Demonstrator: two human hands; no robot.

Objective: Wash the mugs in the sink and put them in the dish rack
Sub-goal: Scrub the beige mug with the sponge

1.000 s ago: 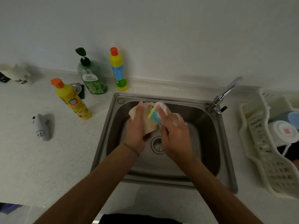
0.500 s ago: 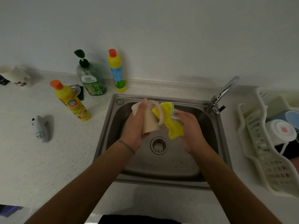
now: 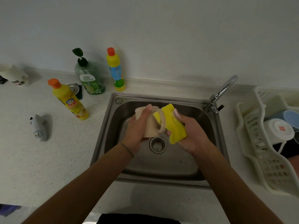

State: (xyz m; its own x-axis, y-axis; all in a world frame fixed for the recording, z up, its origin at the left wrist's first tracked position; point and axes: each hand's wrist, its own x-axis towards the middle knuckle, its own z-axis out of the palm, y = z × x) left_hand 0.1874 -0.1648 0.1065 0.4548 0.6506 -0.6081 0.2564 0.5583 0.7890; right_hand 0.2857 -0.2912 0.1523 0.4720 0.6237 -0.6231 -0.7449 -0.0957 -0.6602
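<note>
The yellow sponge [image 3: 174, 125] has swung to the beige mug [image 3: 149, 122] handle. Left hand [image 3: 137, 131] wraps the mug's body (rigid, probably soapy-slick); right hand [image 3: 192, 135] clutches the sponge.

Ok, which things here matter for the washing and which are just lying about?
In use: beige ceramic mug in left hand; yellow sponge in right hand; steel sink; white plastic dish rack.
Lying about: two yellow bottles; green pump bottle; grey gadget.

Kitchen: steel sink [image 3: 111, 126], dish rack [image 3: 258, 151], detergent bottles [image 3: 90, 78].
</note>
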